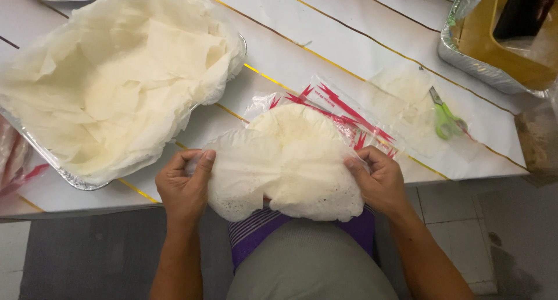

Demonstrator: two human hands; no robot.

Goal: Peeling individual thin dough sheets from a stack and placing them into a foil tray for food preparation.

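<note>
My left hand (185, 187) pinches the left edge of a thin, round, lacy pastry sheet (290, 172), thumb on top and fingers curled beneath it, and my right hand (378, 181) grips the opposite edge the same way, thumb pressing down on the sheet's rim. Between my two hands the sheet hangs out past the near edge of the white table (325, 50) and over my lap, its lower margin dotted with tiny holes and drooping over the purple striped cloth (261, 227) at my waist. The sheet is crumpled in the middle, and I cannot tell whether it is one layer or several stuck together. Its far part lies on a clear plastic bag with red markings (343, 111), which rests flat on the table just behind my hands. Further right on the table, well apart from my right hand, lie small scissors with green handles (444, 117), resting on another pale sheet (407, 96) that is almost see-through against the tabletop. To the left, behind my left hand, stands a foil tray (75, 181) lined and heaped with overlapping pale pastry sheets that spill over its rim. At the far right corner sits a second foil tray (465, 59) with a yellowish liquid in it. Thin gold lines run slantwise across the tabletop.
</note>
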